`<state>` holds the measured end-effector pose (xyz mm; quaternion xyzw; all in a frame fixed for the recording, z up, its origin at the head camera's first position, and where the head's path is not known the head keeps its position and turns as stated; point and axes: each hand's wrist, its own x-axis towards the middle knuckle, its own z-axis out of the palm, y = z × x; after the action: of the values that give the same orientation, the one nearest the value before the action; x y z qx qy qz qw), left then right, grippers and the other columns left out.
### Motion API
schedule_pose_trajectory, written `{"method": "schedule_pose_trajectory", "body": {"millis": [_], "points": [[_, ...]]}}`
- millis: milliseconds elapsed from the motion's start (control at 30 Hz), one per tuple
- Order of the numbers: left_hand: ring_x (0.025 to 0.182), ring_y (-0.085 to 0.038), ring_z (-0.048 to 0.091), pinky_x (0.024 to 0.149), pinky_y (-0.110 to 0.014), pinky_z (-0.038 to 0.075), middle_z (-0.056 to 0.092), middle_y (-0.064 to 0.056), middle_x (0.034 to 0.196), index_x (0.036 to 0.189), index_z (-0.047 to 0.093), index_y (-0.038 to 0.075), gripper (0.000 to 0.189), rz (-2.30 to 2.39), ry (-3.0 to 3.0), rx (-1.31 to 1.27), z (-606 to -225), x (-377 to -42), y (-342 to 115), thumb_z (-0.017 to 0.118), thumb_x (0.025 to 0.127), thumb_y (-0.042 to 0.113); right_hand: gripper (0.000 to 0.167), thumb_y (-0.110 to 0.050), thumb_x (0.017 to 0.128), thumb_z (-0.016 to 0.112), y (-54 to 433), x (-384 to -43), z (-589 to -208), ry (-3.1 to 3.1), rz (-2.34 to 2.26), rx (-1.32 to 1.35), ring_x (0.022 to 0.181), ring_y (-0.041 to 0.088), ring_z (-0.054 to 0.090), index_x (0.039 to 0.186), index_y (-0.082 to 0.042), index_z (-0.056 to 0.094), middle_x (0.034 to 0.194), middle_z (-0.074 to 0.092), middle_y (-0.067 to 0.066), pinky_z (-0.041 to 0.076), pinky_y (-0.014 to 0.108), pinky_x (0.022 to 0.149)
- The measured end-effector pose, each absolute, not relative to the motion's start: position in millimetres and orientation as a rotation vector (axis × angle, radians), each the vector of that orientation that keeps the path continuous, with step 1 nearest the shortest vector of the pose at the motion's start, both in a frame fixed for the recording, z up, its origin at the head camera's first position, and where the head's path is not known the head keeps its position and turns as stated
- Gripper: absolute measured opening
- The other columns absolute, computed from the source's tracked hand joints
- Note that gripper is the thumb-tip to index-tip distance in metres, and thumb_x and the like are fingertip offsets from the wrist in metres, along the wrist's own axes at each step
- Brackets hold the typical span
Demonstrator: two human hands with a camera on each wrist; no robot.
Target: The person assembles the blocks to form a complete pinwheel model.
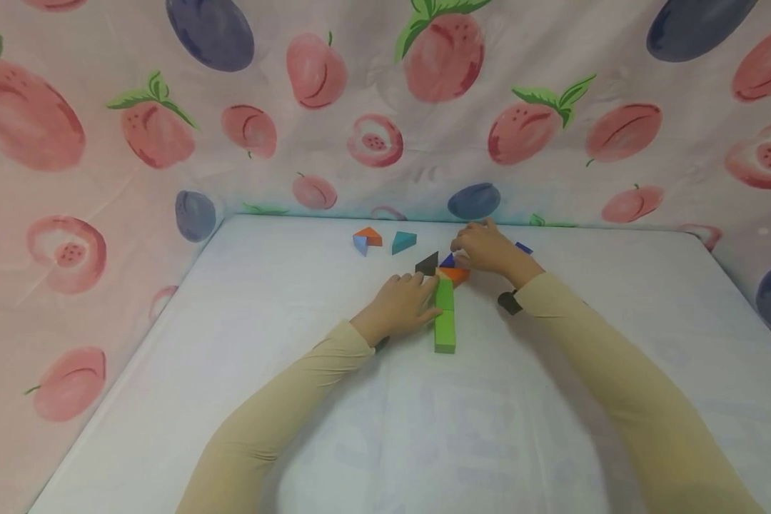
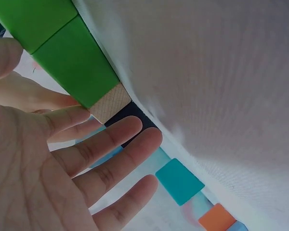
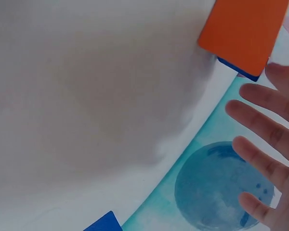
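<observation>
Two green blocks (image 1: pixel 445 314) lie end to end in a column, with an orange block (image 1: pixel 457 275) and a black block (image 1: pixel 427 264) at its far end. My left hand (image 1: pixel 403 307) lies along the column's left side, its fingers extended by the green blocks and the black block (image 2: pixel 140 119). A dark blue block (image 1: pixel 448 260) sits behind the orange one, partly hidden. Over its right side is my right hand (image 1: pixel 485 248); in the right wrist view the fingers (image 3: pixel 267 122) are spread, the thumb beside the orange block (image 3: pixel 245 36).
Toward the back left stand an orange block (image 1: pixel 371 235), a light blue block (image 1: pixel 360 245) and a teal block (image 1: pixel 404 241). Another blue block (image 1: pixel 523 248) lies right of my right hand. A dark block (image 1: pixel 508 303) is partly under the right forearm. A fruit-print cloth (image 1: pixel 424 171) hangs behind the table.
</observation>
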<state>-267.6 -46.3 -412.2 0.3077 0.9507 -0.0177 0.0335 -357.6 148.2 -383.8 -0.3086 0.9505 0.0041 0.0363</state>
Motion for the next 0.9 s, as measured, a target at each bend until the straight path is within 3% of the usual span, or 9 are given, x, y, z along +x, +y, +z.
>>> {"method": "schedule_pose_trajectory", "body": {"millis": [367, 900], "points": [[0.115, -0.026, 0.054, 0.098, -0.041, 0.044, 0.053, -0.011, 0.131, 0.145, 0.033, 0.014, 0.066, -0.042, 2.913, 0.935, -414, -269, -47, 0.043, 0.094, 0.054, 0.027, -0.022, 0.090, 0.060, 146, -355, -379, 2.838, -0.070, -0.884, 0.123, 0.036, 0.047, 0.114, -0.012, 0.067, 0.118, 0.066, 0.010, 0.015, 0.069, 0.107], [0.114, -0.026, 0.055, 0.095, -0.040, 0.045, 0.054, -0.011, 0.129, 0.145, 0.034, 0.014, 0.065, -0.051, 2.934, 0.957, -413, -268, -47, 0.043, 0.094, 0.054, 0.029, -0.018, 0.084, 0.068, 132, -359, -370, 2.841, -0.099, -0.967, 0.113, 0.031, 0.053, 0.112, -0.015, 0.067, 0.111, 0.068, 0.006, 0.025, 0.062, 0.102]]}}
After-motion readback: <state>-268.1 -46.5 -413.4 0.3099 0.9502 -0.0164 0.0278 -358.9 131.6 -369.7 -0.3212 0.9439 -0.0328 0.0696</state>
